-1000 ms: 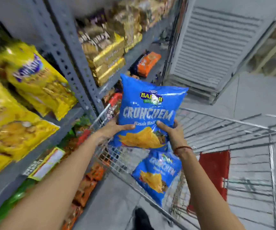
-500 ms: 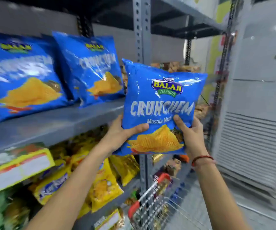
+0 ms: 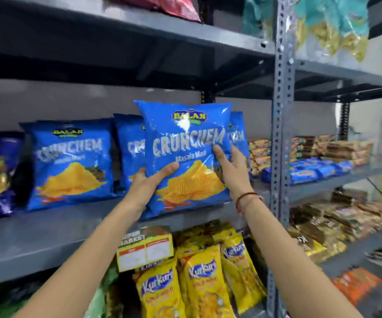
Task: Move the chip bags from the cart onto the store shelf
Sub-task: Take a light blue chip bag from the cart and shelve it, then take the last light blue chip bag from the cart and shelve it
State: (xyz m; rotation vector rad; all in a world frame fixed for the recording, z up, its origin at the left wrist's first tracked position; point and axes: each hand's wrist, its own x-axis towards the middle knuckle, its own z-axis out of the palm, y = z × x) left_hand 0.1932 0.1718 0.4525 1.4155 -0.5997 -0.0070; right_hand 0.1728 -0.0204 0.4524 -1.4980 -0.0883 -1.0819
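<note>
Both the left hand (image 3: 149, 180) and right hand (image 3: 230, 171) clasp the glossy, air-puffed blue Crunchem chip bag (image 3: 186, 157) upright at the grey metal shelf (image 3: 47, 228) edge (crinkly foil, easily crushed), so ideally ease it back lightly, flush against the bags standing behind.

Both bare forearms are extended forward and upward, converging toward the middle of the view. The left hand (image 3: 147, 183) is closed in a grip, its thumb laid flat across the front and its fingers hidden behind. The right hand (image 3: 232, 167) is likewise clamped, fingers pointing upward. A red thread band (image 3: 246, 197) is worn on the right wrist.
</note>
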